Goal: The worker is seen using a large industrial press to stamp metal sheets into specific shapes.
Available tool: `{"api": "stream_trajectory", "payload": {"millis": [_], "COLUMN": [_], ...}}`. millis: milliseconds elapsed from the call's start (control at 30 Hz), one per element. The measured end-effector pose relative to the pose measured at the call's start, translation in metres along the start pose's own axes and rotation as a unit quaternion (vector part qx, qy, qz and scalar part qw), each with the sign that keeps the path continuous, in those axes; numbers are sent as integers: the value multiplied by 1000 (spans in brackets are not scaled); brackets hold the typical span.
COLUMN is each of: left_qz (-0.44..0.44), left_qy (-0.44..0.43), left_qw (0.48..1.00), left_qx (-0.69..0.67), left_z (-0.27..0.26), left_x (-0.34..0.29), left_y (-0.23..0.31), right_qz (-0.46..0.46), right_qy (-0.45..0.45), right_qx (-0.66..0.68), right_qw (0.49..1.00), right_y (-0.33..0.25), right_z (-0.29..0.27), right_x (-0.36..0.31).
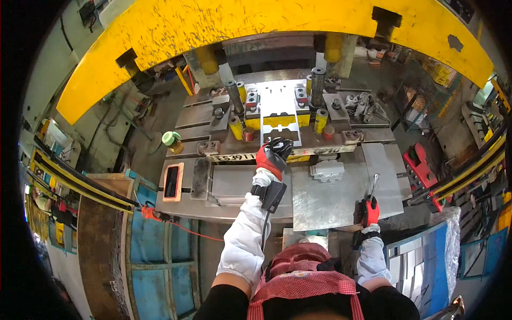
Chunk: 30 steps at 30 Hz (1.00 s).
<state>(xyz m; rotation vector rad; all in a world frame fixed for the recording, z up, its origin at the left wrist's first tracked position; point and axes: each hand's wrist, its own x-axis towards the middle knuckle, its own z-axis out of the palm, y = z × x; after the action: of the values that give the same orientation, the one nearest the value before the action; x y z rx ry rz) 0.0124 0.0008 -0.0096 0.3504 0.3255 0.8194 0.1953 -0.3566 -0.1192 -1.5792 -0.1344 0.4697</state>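
My left hand, in a red and black glove with a white sleeve, reaches forward to the press die. Its fingers curl over the near edge of a flat silvery stamped plate lying on the die. A black device with a cable is strapped at that wrist. My right hand, gloved the same way, rests at the right front of the steel table and grips a thin metal rod that points away from me.
A yellow press frame arches overhead. A small stack of stamped pieces and a pile of flat sheets lie on the table. A dark slab in an orange frame, a green roll and a red box flank it.
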Motion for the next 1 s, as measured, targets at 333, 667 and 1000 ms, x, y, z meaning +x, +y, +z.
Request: {"api": "stream_trajectory", "payload": {"millis": [333,667,1000], "left_qz": [-1,23,13], "left_qy": [17,-39,25], "left_qw": [999,998,1000], "left_qx": [-45,39,10], "left_z": [-12,-12,5], "left_x": [-1,8,-5], "left_y": [10,-1,7], "right_qz": [-35,-105,-31], "right_qy": [28,32,26], "right_qx": [-52,18,-39], "right_qw": [998,994,998], "right_y": [12,25,9], "right_z": [11,-2,2], "right_x": [5,10,1]}}
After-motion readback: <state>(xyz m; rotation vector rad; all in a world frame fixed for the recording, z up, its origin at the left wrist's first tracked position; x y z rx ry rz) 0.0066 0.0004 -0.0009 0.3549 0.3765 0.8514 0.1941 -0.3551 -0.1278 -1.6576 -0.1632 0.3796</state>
